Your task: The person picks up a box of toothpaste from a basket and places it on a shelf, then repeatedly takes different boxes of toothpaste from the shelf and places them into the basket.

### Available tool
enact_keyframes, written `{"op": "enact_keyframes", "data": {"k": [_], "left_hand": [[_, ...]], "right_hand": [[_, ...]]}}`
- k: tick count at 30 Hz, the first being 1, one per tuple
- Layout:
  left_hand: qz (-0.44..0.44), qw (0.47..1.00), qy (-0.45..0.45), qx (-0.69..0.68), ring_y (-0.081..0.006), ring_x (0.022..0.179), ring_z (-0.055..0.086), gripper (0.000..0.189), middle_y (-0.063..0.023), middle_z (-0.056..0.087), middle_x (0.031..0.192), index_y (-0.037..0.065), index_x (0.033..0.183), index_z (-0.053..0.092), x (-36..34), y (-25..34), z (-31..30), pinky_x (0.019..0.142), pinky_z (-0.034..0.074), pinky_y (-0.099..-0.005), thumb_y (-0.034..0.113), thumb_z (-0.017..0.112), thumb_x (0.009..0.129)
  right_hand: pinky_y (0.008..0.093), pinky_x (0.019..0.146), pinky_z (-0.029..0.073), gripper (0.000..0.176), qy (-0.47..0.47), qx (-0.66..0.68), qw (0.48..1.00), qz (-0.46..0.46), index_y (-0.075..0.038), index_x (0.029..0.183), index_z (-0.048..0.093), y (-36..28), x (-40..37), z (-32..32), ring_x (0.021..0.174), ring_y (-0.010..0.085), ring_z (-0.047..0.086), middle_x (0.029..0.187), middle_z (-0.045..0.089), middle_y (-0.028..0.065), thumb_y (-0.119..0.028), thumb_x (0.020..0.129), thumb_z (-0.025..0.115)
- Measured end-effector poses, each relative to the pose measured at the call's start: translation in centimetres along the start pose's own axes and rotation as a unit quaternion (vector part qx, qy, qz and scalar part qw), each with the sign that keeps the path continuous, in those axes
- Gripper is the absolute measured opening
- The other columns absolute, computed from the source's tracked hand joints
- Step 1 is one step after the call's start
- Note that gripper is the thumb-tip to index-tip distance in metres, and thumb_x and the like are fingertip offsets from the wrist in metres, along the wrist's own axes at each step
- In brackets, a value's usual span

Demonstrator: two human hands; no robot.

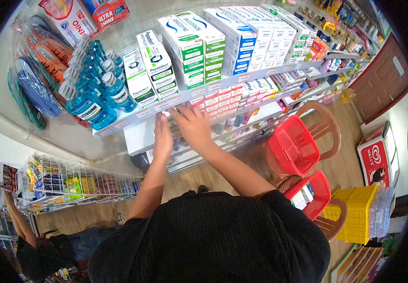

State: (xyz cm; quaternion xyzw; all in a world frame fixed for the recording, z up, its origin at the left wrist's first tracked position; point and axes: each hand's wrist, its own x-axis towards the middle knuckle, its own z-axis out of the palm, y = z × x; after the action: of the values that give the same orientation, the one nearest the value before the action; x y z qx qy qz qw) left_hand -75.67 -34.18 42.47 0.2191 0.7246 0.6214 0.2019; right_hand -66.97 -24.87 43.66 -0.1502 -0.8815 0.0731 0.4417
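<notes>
Both hands reach under the front edge of the upper shelf (185, 96), at the level of the lower shelf. My left hand (163, 137) is upright at the left, its fingers stretched out and close together. My right hand (192, 127) is just right of it, fingers bent toward the left hand. A small pale item shows in part between the fingertips; its kind is hidden. Stacked red-and-white toothpaste boxes (220, 101) stand right beside my right hand. Above the hands, Pepsodent boxes (159, 68) and Sensodyne boxes (192, 45) fill the upper shelf.
Listerine bottles (90, 106) stand at the upper shelf's left end, near hanging packed flip-flops (39, 85). Red baskets (296, 144) rest on brown chairs (329, 129) to the right, beside a yellow crate (350, 212). Another person (48, 250) reaches toward shelves at lower left, near a wire rack (72, 181).
</notes>
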Motion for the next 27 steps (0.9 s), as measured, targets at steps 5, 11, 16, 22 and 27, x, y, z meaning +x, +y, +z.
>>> {"op": "enact_keyframes", "data": {"k": [5, 11, 16, 22, 27], "left_hand": [[0.038, 0.999, 0.002, 0.012, -0.0290, 0.135, 0.031, 0.066, -0.0169, 0.029, 0.149, 0.005, 0.147, 0.024, -0.6, 0.0, 0.8, 0.104, 0.031, -0.0406, 0.049, 0.034, 0.098], [0.074, 0.997, -0.004, 0.019, -0.0316, 0.136, 0.028, 0.064, -0.0197, 0.027, 0.149, 0.003, 0.147, 0.021, -0.9, -0.1, 0.9, 0.106, 0.028, -0.0410, 0.043, 0.034, 0.099], [0.107, 0.994, -0.011, 0.024, -0.0338, 0.137, 0.026, 0.063, -0.0221, 0.025, 0.150, 0.001, 0.147, 0.018, -0.9, -0.4, 0.8, 0.108, 0.025, -0.0413, 0.039, 0.033, 0.100], [0.148, 0.988, -0.018, 0.035, -0.0363, 0.138, 0.024, 0.061, -0.0249, 0.022, 0.150, -0.001, 0.147, 0.015, -1.0, -0.5, 0.7, 0.110, 0.022, -0.0416, 0.033, 0.033, 0.100], [0.184, 0.981, -0.018, 0.049, -0.0385, 0.139, 0.022, 0.060, -0.0272, 0.020, 0.150, -0.003, 0.147, 0.012, -1.3, -0.6, 0.7, 0.112, 0.020, -0.0419, 0.029, 0.033, 0.101]], "right_hand": [[0.0350, 0.072, 0.037, 0.037, 0.005, 0.007, 1.000, 0.006, -0.021, 0.114, 0.066, 0.2, -0.1, 0.6, 0.085, 0.0180, 0.051, 0.112, 0.061, -0.0056, -0.017, 0.077, 0.059], [0.0340, 0.070, 0.034, 0.033, 0.018, -0.012, 1.000, -0.012, -0.021, 0.112, 0.066, -0.1, 0.1, 0.2, 0.082, 0.0147, 0.050, 0.111, 0.061, -0.0074, -0.017, 0.080, 0.058], [0.0341, 0.070, 0.035, 0.036, 0.018, -0.017, 1.000, -0.010, -0.021, 0.113, 0.066, -0.2, -0.1, 0.1, 0.083, 0.0165, 0.050, 0.111, 0.062, -0.0067, -0.018, 0.077, 0.060], [0.0341, 0.070, 0.035, 0.036, 0.015, -0.014, 1.000, -0.011, -0.021, 0.114, 0.066, -0.3, -0.1, 0.0, 0.082, 0.0164, 0.049, 0.112, 0.062, -0.0066, -0.019, 0.078, 0.061], [0.0346, 0.070, 0.035, 0.037, 0.017, -0.016, 1.000, -0.019, -0.022, 0.115, 0.065, -0.1, -0.4, 0.0, 0.083, 0.0162, 0.050, 0.111, 0.062, -0.0059, -0.019, 0.078, 0.062]]}}
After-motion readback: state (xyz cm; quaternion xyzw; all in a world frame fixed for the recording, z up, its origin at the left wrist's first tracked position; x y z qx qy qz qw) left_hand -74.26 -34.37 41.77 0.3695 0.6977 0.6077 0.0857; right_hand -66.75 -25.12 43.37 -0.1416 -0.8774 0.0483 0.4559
